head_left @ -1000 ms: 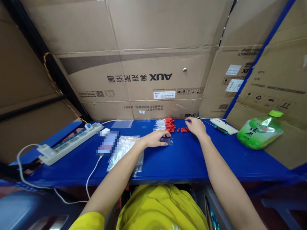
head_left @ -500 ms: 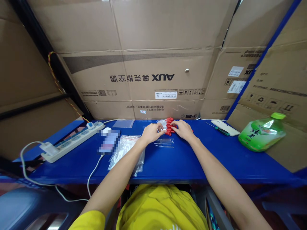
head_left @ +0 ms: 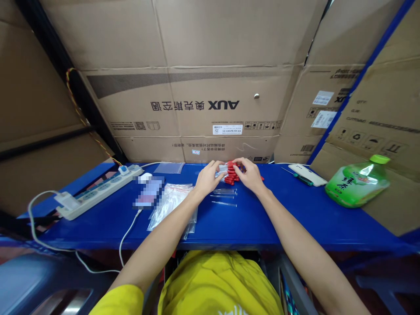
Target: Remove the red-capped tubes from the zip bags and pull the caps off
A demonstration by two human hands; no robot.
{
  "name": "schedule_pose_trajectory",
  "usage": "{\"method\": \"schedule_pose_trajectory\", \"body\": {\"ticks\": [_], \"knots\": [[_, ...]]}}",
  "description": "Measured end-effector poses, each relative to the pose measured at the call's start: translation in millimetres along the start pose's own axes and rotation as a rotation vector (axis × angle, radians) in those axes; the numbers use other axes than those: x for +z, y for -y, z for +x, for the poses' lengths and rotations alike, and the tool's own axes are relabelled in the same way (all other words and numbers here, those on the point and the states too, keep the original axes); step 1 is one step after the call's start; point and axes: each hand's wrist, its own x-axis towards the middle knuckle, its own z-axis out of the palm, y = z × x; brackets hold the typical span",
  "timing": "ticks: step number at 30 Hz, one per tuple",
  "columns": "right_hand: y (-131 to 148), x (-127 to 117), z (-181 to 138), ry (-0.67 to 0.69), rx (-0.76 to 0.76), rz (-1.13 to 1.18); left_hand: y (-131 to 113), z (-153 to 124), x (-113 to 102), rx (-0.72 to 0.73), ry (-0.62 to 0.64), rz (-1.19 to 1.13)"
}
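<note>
A bunch of glass droppers with red rubber bulbs point(head_left: 232, 173) lies on the blue table, bulbs to the right and clear tubes to the left. My left hand point(head_left: 209, 176) curls its thumb and fingers around the tube end, partly hiding it. At the bulb end, my right hand point(head_left: 248, 174) has its thumb on the near side and its fingers on the far side of the red bulbs. Several loose thin glass tubes point(head_left: 224, 204) lie in front of the bunch, roughly parallel, with no bulbs visible on them.
Left of the tubes is a stack of clear zip bags point(head_left: 169, 203), beside a blurred phone point(head_left: 149, 192) on a cable. A power strip point(head_left: 101, 190) lies farther left. On the right are a green-handled screwdriver point(head_left: 303, 178), a white flat object point(head_left: 310, 173) and a green bottle point(head_left: 356, 186). Cardboard walls point(head_left: 197, 87) enclose the table.
My left thumb and fingers have spread wider around the tubes. My right fingers have reached farther over the bulbs. One loose tube now lies slightly nearer to me, apart from the others.
</note>
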Motion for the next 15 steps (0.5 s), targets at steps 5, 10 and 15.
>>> {"method": "schedule_pose_trajectory", "body": {"ticks": [5,10,15], "knots": [[34.4,3.1,-6.4,0.016,-0.108,0.041,-7.4,0.2,-3.8,0.044,-0.050,-0.014],[40.5,6.2,-8.7,0.019,-0.039,0.045,-9.6,1.6,-5.6,-0.028,-0.179,-0.159],[32.8,6.0,-7.6,0.140,0.031,0.039,-8.6,4.8,-1.9,-0.109,-0.209,-0.513]]}}
